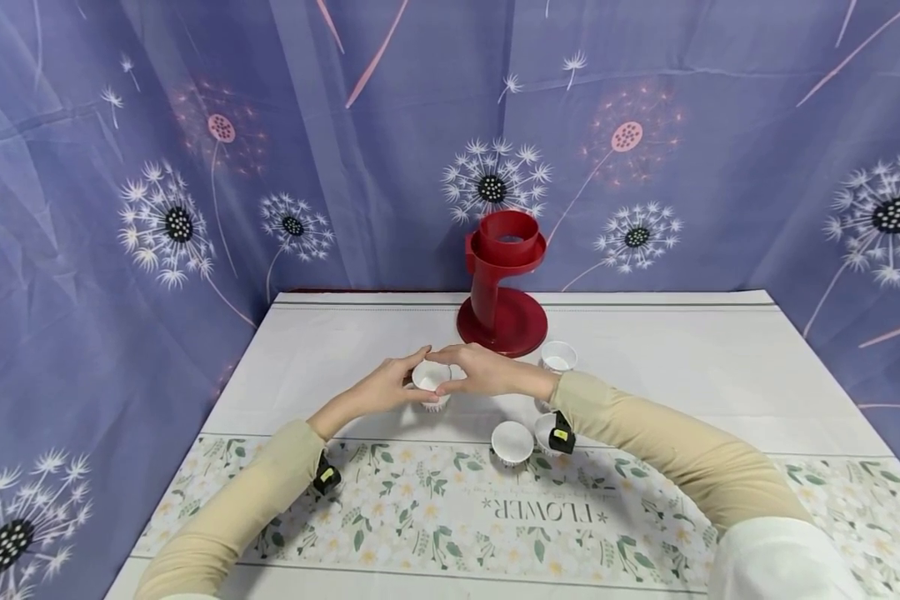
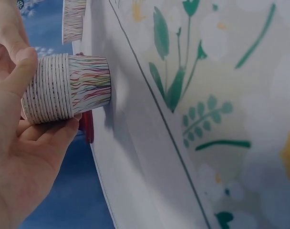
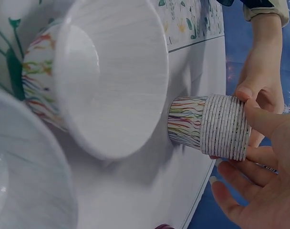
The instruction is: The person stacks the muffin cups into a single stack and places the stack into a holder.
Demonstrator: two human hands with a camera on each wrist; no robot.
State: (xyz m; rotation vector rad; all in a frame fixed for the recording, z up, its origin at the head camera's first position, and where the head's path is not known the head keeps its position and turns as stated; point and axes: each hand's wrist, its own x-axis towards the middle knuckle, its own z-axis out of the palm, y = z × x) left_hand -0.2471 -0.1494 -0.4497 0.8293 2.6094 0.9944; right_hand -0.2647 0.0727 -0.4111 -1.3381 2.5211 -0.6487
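A stack of nested paper cups [image 1: 431, 378], printed with wavy coloured lines, stands upright on the table, left of centre. My left hand [image 1: 385, 386] holds it from the left, thumb and fingers around the rims in the left wrist view. From the other side my right hand [image 1: 487, 370] grips the same stack near the top, its thumb by the upper rim and fingers along the far side. The thick band of stacked rims [image 3: 224, 126] shows in the right wrist view, with the lowest cup's patterned side below it.
A red plastic stand [image 1: 504, 321] with a ring top and round base is behind the hands. Single paper cups stand under and beside my right forearm: one at the back [image 1: 558, 357], one in front [image 1: 512, 442], others partly hidden by the sleeve. A blue curtain [image 1: 390, 167] hangs behind.
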